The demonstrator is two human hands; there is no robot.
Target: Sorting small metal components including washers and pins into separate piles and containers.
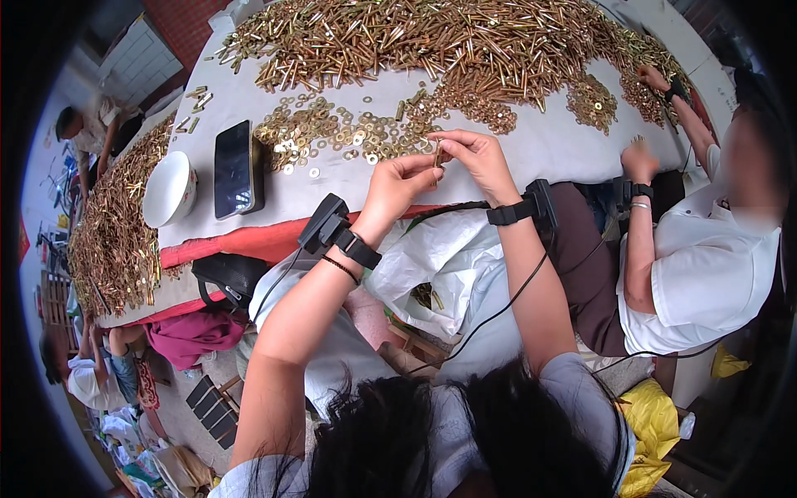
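Observation:
Near the table's front edge, my two hands meet around a small brass-coloured bolt [437, 154]. My left hand [397, 187] pinches its lower part between thumb and fingertips. The fingers of my right hand [480, 162] are closed at its upper end; whether a small nut or washer sits there is too small to tell. Just beyond the fingers lie loose flat washers [365, 137]. Brass-coloured nuts [481, 108] are heaped behind them, and a large pile of bolts [398, 41] covers the far side of the table.
A phone [233, 170] and a white bowl [169, 189] stand on the grey-covered table [332, 187] at left. On my lap lies an open white plastic bag [432, 257] with some bolts inside. A co-worker [706, 274] sits close at right. Another bolt pile [120, 224] is far left.

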